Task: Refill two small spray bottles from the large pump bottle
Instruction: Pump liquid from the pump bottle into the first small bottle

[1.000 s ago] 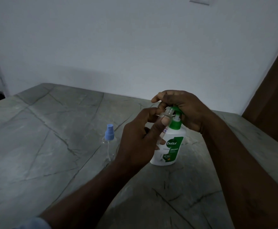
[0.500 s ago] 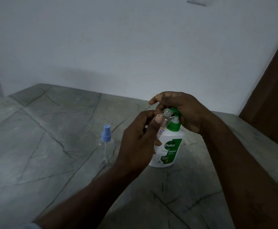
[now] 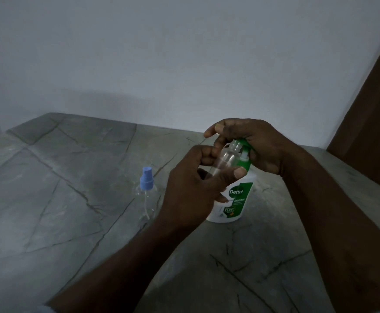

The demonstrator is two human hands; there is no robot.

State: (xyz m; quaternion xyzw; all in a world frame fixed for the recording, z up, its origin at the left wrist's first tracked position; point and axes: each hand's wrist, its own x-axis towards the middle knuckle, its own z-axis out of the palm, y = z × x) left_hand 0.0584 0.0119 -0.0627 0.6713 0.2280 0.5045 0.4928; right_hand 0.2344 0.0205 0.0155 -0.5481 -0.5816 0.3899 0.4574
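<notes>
- Uncapped spray bottle (image 3: pixel 224 160): clear, small, no cap on its threaded neck. Held off the table and tilted, neck up and toward the right hand's fingers.
- Left hand (image 3: pixel 191 193): grips the uncapped spray bottle by the lower body. The thumb (image 3: pixel 237 173) lies across the near side and the curled fingers (image 3: pixel 205 154) wrap the far side.
- Bottle mouth sits right against the green pump head (image 3: pixel 244 154), just below the right hand's fingers. Cannot tell whether the nozzle is inside the mouth. No liquid level readable in the dim light.
- Large pump bottle (image 3: pixel 233 199): white body with a green label, standing upright on the table, directly below the left thumb and partly hidden behind the left hand.
- Right hand (image 3: pixel 261 147): curled over the top of the pump head, palm down. Its fingers (image 3: pixel 216 128) are bent and close over the head and the small bottle's neck.
- Second spray bottle (image 3: pixel 147 195): clear, with a blue spray cap (image 3: pixel 146 178) on. It stands upright on the table off to the left of the left hand's knuckles, apart from both hands, with nothing touching it.
- Table (image 3: pixel 60 199): grey stone-look top with dark vein lines, under both forearms.
- Beyond the fingers: plain pale wall (image 3: pixel 162 64). A brown panel (image 3: pixel 374 114) is at the far right edge.
</notes>
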